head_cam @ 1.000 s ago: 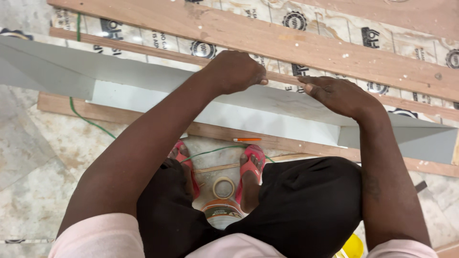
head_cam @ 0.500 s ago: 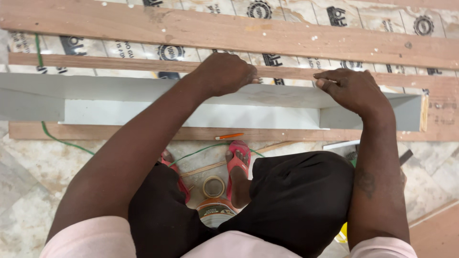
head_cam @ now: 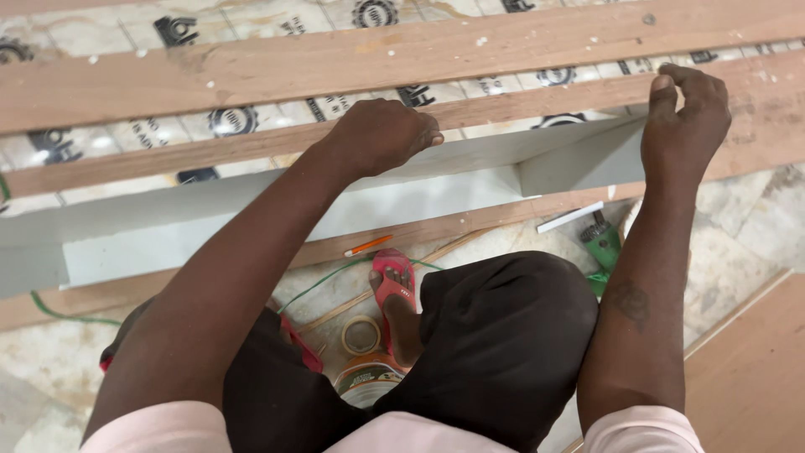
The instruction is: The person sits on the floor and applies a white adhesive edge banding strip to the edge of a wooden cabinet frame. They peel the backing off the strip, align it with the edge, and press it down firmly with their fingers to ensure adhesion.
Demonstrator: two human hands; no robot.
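Observation:
A long white L-shaped panel (head_cam: 251,226) lies on the floor in front of me. A narrow wooden strip (head_cam: 210,147) runs along its upper edge. My left hand (head_cam: 381,134) is curled over that strip and the panel's edge near the middle. At the panel's right end, my right hand (head_cam: 688,109) grips the strip with thumb and fingers closed on it. I am squatting, with my knees below the panel.
A wide wooden plank (head_cam: 335,63) lies beyond the strip on printed sheeting. By my pink sandal (head_cam: 392,281) lie an orange pencil (head_cam: 367,245), a tape roll (head_cam: 360,334) and a can (head_cam: 369,379). A green power tool (head_cam: 602,243) and plywood sheet (head_cam: 746,369) are at right.
My right hand has slid right along the strip to the panel's end. My left hand stays on the strip near the middle. The view has shifted and tilted.

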